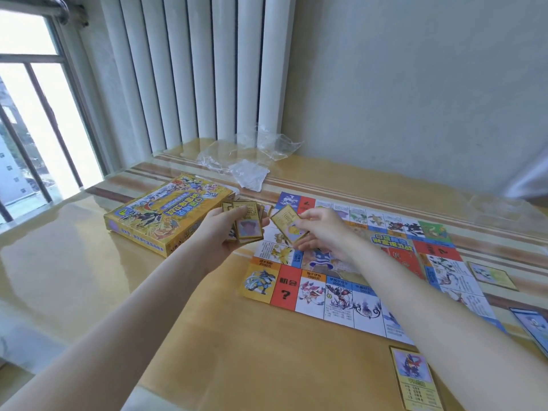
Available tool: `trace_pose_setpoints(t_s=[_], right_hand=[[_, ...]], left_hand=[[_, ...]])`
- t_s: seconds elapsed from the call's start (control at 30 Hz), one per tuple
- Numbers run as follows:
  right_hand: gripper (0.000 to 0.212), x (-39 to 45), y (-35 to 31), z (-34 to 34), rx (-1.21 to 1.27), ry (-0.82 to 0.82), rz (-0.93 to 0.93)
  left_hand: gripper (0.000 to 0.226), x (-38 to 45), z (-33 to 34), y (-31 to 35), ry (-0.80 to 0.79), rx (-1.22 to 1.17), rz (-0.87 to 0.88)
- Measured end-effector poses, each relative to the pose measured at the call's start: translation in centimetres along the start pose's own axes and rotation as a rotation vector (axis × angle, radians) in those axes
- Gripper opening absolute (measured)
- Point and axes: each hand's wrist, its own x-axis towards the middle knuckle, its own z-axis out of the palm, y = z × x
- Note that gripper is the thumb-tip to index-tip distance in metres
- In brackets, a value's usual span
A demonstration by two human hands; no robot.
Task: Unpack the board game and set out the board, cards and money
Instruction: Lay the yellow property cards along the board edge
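Board (341, 280) of the game lies unfolded and flat on the glossy yellow table (237, 351), toward the right, its border squares printed with creatures, prices and red question-mark spaces. Left of it, well apart from its edge, sits the yellow game box (166, 221), closed and lying flat. Behind both, near the wall and the white radiator (195, 69), lies crumpled clear plastic wrap (249, 161).

Above the board's left part the two hands meet. The left hand (228, 229) holds a fanned stack of cards (246, 223), its grip curled round them, thumb on the top card. The right hand (323, 229) pinches a single card (289, 223) between thumb and fingers, tilted, just beside the stack.

Three more cards lie face up on the table: one near the bottom edge (415, 378), one past the board's right side (492, 275), and one cut off at the right border (533, 324).
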Motion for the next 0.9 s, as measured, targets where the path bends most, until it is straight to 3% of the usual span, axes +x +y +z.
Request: trace_pose_setpoints(t_s=[0.2, 0.3, 0.47, 0.9], right_hand=[[0.022, 3.9, -0.1, -4.5, 0.045, 0.341, 0.008], [0.025, 5.7, -0.5, -6.7, 0.016, 0.455, 0.040], [0.024, 7.7, 0.1, -7.7, 0.035, 0.470, 0.082], [0.014, 12.5, 1.5, -8.4, -0.288, 0.578, 0.028]], left_hand=[[0.031, 3.1, 2.1, -0.3, -0.003, 0.047, -0.024], [0.018, 4.6, 3.2, -0.3, -0.023, 0.058, -0.042], [0.024, 7.0, 4.7, -0.5, -0.045, 0.026, -0.061], [0.031, 10.1, 7.0, -1.2, -0.047, 0.150, -0.060]])
